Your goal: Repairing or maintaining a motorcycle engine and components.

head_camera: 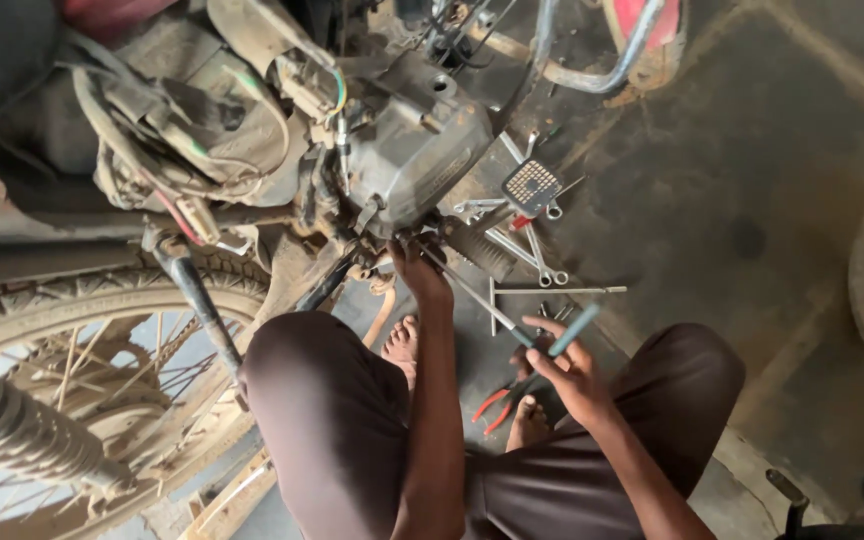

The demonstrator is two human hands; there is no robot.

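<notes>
Screwdriver (512, 322) runs diagonally from right hand (567, 370) (gripping teal handle) up-left to engine (412, 150) underside; left hand (414, 268), nearer, pinches tip there. Spanners (527, 245) lie beyond on floor.

A long T-handle wrench (497, 312) slants up to the grimy engine (407, 150).

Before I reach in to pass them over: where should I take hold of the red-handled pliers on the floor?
Take the red-handled pliers by the two red handles, which splay toward the near left. Come from above, between the bare feet: the jaw end points up-right under the right hand holding the long T-handle tool, so that side is probably crowded.
</notes>
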